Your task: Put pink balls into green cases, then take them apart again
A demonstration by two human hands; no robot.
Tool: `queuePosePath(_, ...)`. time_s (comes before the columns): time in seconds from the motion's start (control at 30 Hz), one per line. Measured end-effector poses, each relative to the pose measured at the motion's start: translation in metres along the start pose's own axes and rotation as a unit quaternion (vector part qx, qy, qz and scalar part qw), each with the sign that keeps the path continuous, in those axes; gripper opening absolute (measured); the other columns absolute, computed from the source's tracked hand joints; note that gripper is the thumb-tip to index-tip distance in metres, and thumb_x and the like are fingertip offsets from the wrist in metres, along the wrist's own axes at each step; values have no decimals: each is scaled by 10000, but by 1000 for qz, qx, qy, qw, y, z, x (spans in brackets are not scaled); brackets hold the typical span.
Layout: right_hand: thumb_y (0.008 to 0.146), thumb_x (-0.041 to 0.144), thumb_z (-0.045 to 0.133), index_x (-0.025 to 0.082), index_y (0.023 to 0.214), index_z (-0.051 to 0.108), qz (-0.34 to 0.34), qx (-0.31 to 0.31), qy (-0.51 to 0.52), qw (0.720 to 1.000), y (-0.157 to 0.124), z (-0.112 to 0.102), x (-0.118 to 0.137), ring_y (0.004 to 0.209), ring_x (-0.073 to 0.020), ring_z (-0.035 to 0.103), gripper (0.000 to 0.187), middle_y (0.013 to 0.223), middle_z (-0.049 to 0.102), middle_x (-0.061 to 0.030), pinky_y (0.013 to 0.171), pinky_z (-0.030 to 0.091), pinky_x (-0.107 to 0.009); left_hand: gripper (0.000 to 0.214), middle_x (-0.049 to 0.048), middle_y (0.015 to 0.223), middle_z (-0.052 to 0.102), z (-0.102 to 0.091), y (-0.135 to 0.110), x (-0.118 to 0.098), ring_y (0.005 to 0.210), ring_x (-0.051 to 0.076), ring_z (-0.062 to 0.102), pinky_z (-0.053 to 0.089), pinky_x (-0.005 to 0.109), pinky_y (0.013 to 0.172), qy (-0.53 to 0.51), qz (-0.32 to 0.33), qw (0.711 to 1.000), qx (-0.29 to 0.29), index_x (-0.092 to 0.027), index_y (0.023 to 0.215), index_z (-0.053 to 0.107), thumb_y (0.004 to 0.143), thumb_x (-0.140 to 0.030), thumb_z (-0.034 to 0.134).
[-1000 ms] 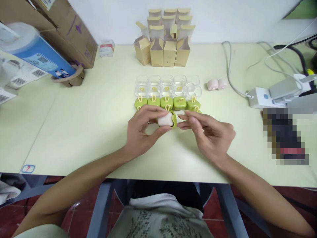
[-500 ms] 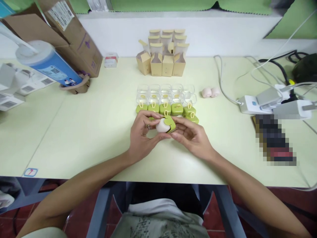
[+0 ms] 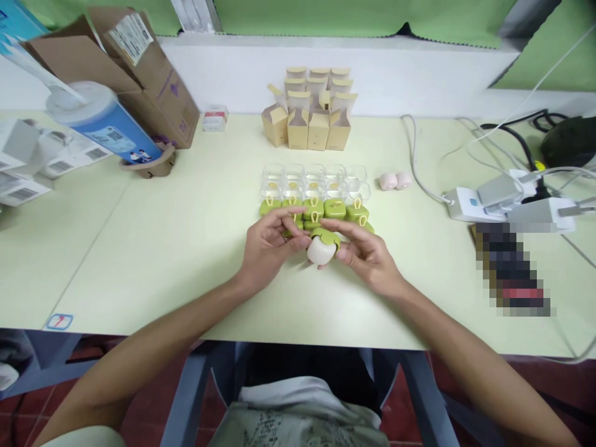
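Between my hands is a small, rounded white case [image 3: 321, 251] partly inside a green cover [image 3: 327, 236] with a cream loop. My right hand [image 3: 367, 257] grips its right side, thumb in front and index finger stretched along the top. The thumb of my left hand [image 3: 272, 248] presses the cover's left edge, its fingers curled behind. Just beyond lie several green covered cases [image 3: 334, 208] with cream loops, partly hidden by my fingers. Behind these is a row of clear plastic shells [image 3: 314, 180], some with a yellow mark.
Open tan cartons [image 3: 319, 130] stand against the wall. Two pale pink rounded pieces [image 3: 395, 180] lie right of the shells. A power strip [image 3: 475, 205] with cables and a pixelated item [image 3: 512, 267] are at right. A blue canister [image 3: 112, 127] and a cardboard box [image 3: 153, 81] stand at left.
The white case has turned so its bare white end faces me, and it sits slightly right and lower. My left fingers have moved off the white part to the cover's edge.
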State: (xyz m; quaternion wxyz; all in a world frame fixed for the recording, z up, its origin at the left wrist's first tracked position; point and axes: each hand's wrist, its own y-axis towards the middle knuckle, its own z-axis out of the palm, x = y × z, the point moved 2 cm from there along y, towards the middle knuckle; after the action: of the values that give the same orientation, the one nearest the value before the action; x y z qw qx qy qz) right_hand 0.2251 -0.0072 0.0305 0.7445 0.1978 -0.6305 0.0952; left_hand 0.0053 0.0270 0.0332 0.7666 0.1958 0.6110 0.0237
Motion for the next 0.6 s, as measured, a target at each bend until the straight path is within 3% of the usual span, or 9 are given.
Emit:
queuePosePath(0.07,1038,376,823,360,1512,715,-5,18,11,1000,-1,2,2,917,-207,832,486,1378,783,-66,888,742,-443,405,-38,806,703,-2,2,0,783,95,719,646,207,788,-8,-11,1000,-5,-290,1220,832,850,-295,997)
queuePosePath(0.13,1026,331,839,368,1492,735,-14,15,18,1000,-1,3,2,897,-177,807,478,1397,763,-60,850,739,-400,343,-9,883,732,0,1,0,856,108,734,653,216,819,-9,-2,1000,11,-273,1204,822,900,-350,959)
queuePosePath(0.23,1014,334,854,366,1468,755,-25,-4,0,1000,-1,1,1,839,-143,764,466,1418,746,-66,799,727,-361,492,33,1067,765,4,-2,1,1048,157,757,670,271,929,-2,43,998,51,-288,1257,807,829,-417,1011)
queuePosePath(0.3,1021,389,843,349,1477,754,-31,-8,-32,999,-2,0,-1,825,-142,751,466,1444,733,-89,765,719,-350,544,36,1092,767,5,-4,2,1049,165,761,670,283,928,24,60,996,61,-290,1280,796,802,-403,1031)
queuePosePath(0.43,1068,425,773,338,1513,745,-89,-45,-137,985,-2,-5,4,896,-182,757,454,1418,752,-113,726,693,-343,191,57,1081,779,-5,4,-4,980,158,753,650,298,866,150,110,982,23,-250,1183,806,1005,-308,843)
queuePosePath(0.5,1081,322,752,358,1536,731,-165,-100,-224,955,-2,-12,12,992,-217,763,457,1364,779,-105,777,689,-365,95,53,1067,778,-16,12,-12,984,163,734,626,312,849,233,189,954,3,-249,1131,805,1039,-247,783)
queuePosePath(0.6,1054,106,713,359,1568,704,-284,-136,-404,859,-2,-25,23,1128,-252,768,573,1332,787,-114,870,683,-388,82,36,977,757,-38,21,-19,887,159,685,571,304,745,352,297,888,-13,-248,1090,790,1047,-204,736)
